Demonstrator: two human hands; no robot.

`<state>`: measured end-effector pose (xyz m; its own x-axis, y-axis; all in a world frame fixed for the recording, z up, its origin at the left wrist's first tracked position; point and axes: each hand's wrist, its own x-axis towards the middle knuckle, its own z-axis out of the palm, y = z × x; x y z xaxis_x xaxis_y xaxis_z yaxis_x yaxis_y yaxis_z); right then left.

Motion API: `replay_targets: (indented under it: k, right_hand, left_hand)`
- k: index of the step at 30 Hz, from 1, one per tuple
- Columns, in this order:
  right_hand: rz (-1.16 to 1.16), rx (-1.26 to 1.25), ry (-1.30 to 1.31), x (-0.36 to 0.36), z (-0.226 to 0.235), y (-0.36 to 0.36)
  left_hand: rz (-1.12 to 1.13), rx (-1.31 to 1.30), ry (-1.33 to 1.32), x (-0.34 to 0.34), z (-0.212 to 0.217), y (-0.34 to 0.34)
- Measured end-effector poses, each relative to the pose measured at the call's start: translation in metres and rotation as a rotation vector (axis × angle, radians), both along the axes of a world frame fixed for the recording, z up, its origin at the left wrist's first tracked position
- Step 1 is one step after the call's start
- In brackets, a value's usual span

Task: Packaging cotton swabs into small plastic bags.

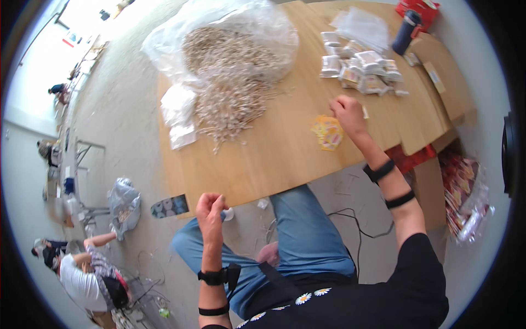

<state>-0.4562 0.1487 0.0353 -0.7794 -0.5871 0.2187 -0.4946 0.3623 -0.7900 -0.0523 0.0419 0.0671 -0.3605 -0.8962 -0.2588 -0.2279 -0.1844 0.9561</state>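
Note:
My right hand [349,114] is closed over the right part of the table, beside a small spread of yellow and orange printed cards [327,133]. Whatever its fingers may hold is hidden. Near the table's front edge my left hand [210,213] is closed too, its fingers curled together; I cannot make out anything in them. Beyond it a large heap of cotton swabs [230,101] spills from a clear plastic bag [274,27]. A stack of white bags [178,115] lies left of the heap. Several filled white packs [364,68] are piled past my right hand.
Clear plastic sheets [364,28] and a dark bottle [406,33] stand at the far right, near cardboard boxes [446,77]. A dark patterned piece [170,206] lies at the table's left corner. Cables [359,225] run across the floor. Another person [82,279] is at the lower left.

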Motion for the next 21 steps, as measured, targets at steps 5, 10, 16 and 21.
replay_targets:
  k: [5, 10, 16, 21]
  right_hand:
    - [0.164, 0.016, 0.158, 0.072, 0.004, 0.03]
    - [0.371, 0.159, 0.343, 0.119, -0.006, 0.054]
    - [0.347, 0.188, 0.352, 0.138, -0.023, 0.055]
    - [0.352, 0.21, 0.347, 0.135, -0.021, 0.055]
  left_hand:
    - [0.008, -0.117, 0.01, 0.003, 0.0, -0.022]
    - [-0.005, -0.389, -0.34, 0.007, -0.013, -0.083]
    - [-0.083, -0.857, -0.624, -0.001, -0.017, -0.189]
    - [-0.166, -0.901, -0.707, -0.053, -0.016, -0.251]
